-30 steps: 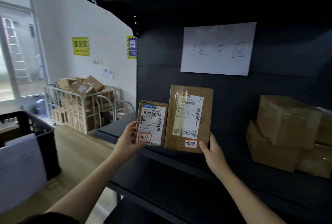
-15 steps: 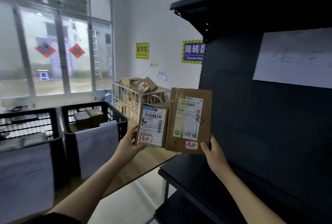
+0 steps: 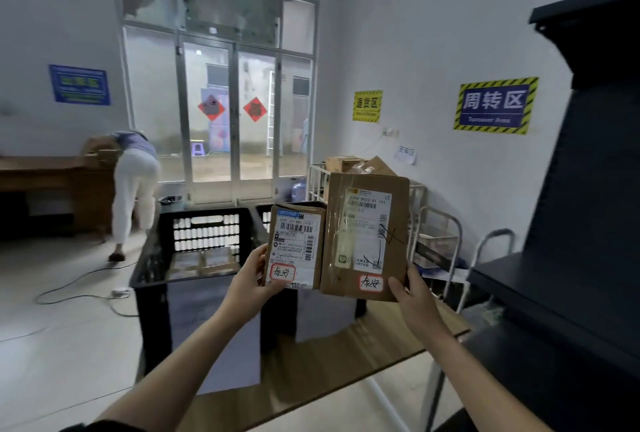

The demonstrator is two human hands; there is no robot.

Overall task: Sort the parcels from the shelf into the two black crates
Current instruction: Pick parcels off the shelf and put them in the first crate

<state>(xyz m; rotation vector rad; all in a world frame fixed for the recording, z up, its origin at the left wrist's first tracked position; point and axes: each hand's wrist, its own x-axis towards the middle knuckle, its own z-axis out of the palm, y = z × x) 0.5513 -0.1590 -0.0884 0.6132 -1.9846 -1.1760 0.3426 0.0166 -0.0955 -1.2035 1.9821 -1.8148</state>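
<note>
The view has swung left off the shelf (image 3: 568,210), now a dark metal edge to the right of the right hand (image 3: 415,296). Both parcels have stayed in the same grip. The left hand (image 3: 247,288) pinches the small parcel (image 3: 294,248) at its lower left edge, with the thumb on the front and the other fingers hidden behind. The right hand pinches the large parcel (image 3: 365,237) at its lower right corner in the same way.

The parcels are held side by side. They are flat brown cardboard, taped, with white printed labels and a red-ringed handwritten tag near each thumb.

Beyond the left thumb stands a black lattice crate (image 3: 152,269) with cardboard inside. A second crate (image 3: 262,217) shows past the small parcel's top left corner. Grey paper sheets hang on their fronts. A wood-grain table (image 3: 346,355) lies below the wrists and reaches the crates.

The room has a pale floor, white walls and glass doors. Above the right thumb, a white wire cart (image 3: 436,220) holds boxes.
</note>
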